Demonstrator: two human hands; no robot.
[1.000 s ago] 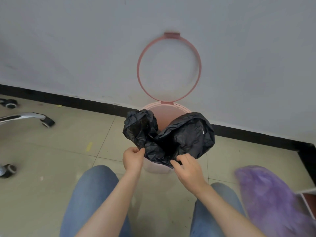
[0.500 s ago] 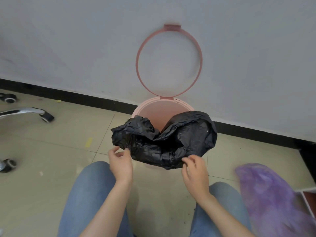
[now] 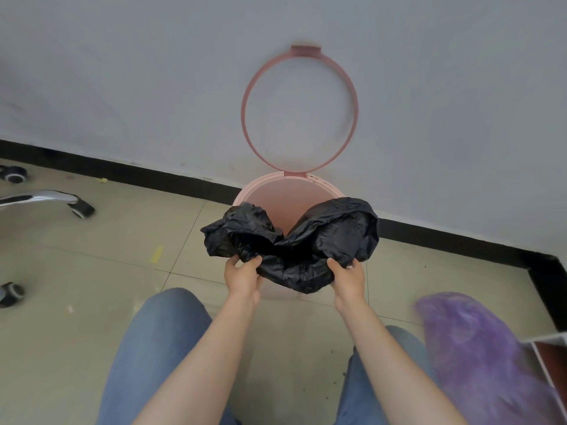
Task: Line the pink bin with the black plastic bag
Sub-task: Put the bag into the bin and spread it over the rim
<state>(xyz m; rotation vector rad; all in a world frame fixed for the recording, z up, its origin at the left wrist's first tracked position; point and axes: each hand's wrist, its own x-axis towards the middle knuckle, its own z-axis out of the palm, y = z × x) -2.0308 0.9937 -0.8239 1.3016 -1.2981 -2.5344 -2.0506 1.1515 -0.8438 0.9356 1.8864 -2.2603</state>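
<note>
A pink bin (image 3: 287, 187) stands on the floor against the wall, its pink ring lid (image 3: 299, 110) flipped up against the wall. A crumpled black plastic bag (image 3: 294, 243) hangs over the bin's near rim and hides the front of the opening. My left hand (image 3: 244, 276) grips the bag's lower left edge. My right hand (image 3: 348, 279) grips its lower right edge. The far part of the bin's inside shows bare pink between the bag's two bulges.
My knees in blue jeans (image 3: 165, 342) frame the bin. A purple fuzzy object (image 3: 478, 357) lies at the right beside a white box edge (image 3: 549, 360). Chrome chair legs with castors (image 3: 79, 208) stand at the left. A black skirting (image 3: 460, 240) runs along the wall.
Both hands have closed on the bag's lower edge and spread it wider across the bin's front. The bag now hangs lower over the near rim.
</note>
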